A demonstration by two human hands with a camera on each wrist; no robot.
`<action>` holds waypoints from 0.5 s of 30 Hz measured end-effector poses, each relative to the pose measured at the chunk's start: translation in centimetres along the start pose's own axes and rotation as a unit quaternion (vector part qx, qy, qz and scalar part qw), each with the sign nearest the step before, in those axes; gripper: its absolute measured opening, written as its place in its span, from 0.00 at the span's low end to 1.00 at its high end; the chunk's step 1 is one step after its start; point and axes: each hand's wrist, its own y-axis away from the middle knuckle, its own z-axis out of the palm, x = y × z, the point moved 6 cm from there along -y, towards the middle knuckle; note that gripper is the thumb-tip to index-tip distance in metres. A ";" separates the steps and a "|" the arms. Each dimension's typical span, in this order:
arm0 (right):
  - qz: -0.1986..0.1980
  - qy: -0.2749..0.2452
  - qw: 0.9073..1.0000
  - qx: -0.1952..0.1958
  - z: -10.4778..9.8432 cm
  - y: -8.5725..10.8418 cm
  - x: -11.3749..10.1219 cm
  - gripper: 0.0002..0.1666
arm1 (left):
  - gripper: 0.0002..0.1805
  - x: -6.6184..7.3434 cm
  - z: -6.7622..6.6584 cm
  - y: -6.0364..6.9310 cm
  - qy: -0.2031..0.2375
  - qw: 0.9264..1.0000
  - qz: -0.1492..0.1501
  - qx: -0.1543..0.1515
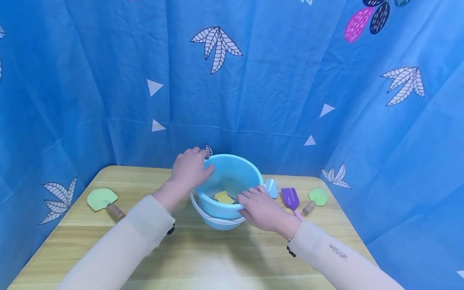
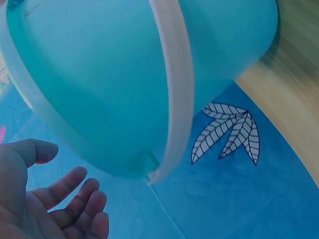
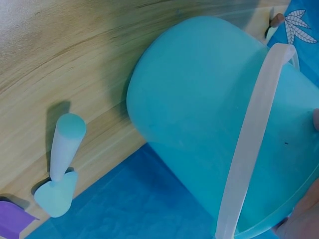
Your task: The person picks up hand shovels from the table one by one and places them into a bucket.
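Observation:
A light blue bucket (image 1: pixel 232 171) stands near the back of the table, its white handle (image 3: pixel 253 132) hanging down along the near side. Inside it lies a yellow piece (image 1: pixel 223 197) with other small items, too hidden to tell. My right hand (image 1: pixel 262 209) grips the bucket's rim at the front right, fingers hooked over the edge. At the left rim is my left hand (image 1: pixel 191 171), thumb and fingers spread and loosely bent. In the left wrist view, a gap shows between the left hand's fingers (image 2: pixel 75 199) and the rim.
On the table (image 1: pixel 163 249), a green toy shovel (image 1: pixel 102 199) lies left. To the right are a light blue shovel (image 1: pixel 271 188), a purple shovel (image 1: pixel 291 198) and another green shovel (image 1: pixel 319 197). A blue patterned curtain (image 1: pixel 272 88) hangs around the back and sides.

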 end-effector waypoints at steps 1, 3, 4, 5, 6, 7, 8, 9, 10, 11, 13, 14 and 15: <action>0.000 -0.002 1.000 0.000 0.0 0.0 0.0 0.07 | 0.24 -0.3 -0.1 0.1 0.001 1.000 -0.001 0.003; -0.001 -0.002 1.000 0.000 0.0 0.0 -0.1 0.07 | 0.23 -0.9 -0.3 0.2 0.005 1.000 -0.002 0.011; -0.002 -0.003 1.000 0.001 0.0 0.0 -0.1 0.07 | 0.23 -1.1 -0.4 0.3 0.006 1.000 -0.002 0.015; -0.001 -0.002 1.000 0.002 0.0 0.1 0.0 0.07 | 0.23 -1.4 -0.6 0.4 0.006 1.000 -0.001 0.019; 0.000 -0.002 1.000 0.002 0.0 0.1 0.0 0.07 | 0.23 -1.7 -0.7 0.4 0.005 1.000 0.000 0.022; 0.000 0.000 1.000 0.003 -0.1 0.1 0.1 0.07 | 0.23 -2.0 -0.8 0.5 0.004 1.000 0.001 0.025; 0.001 0.001 1.000 0.002 -0.1 0.1 0.1 0.07 | 0.23 -2.2 -0.8 0.6 0.003 1.000 0.001 0.028; 0.002 0.002 1.000 0.002 -0.2 0.1 0.1 0.07 | 0.23 -2.5 -0.9 0.7 0.002 1.000 0.000 0.030; 0.003 0.002 1.000 0.001 -0.2 0.1 0.1 0.07 | 0.23 -2.7 -1.0 0.9 0.003 1.000 -0.002 0.031; 0.004 0.002 1.000 -0.001 -0.2 0.1 0.1 0.07 | 0.23 -3.0 -1.1 1.0 0.003 1.000 -0.004 0.031; 0.004 -0.001 1.000 -0.004 -0.3 0.1 0.0 0.07 | 0.22 -3.5 -1.2 1.2 0.005 1.000 -0.009 0.030; 0.004 -0.003 1.000 -0.005 -0.3 0.1 -0.1 0.07 | 0.22 -3.8 -1.3 1.3 0.006 0.999 -0.013 0.029; 0.004 -0.005 1.000 -0.005 -0.3 0.1 -0.1 0.07 | 0.22 -4.0 -1.4 1.4 0.008 0.999 -0.017 0.028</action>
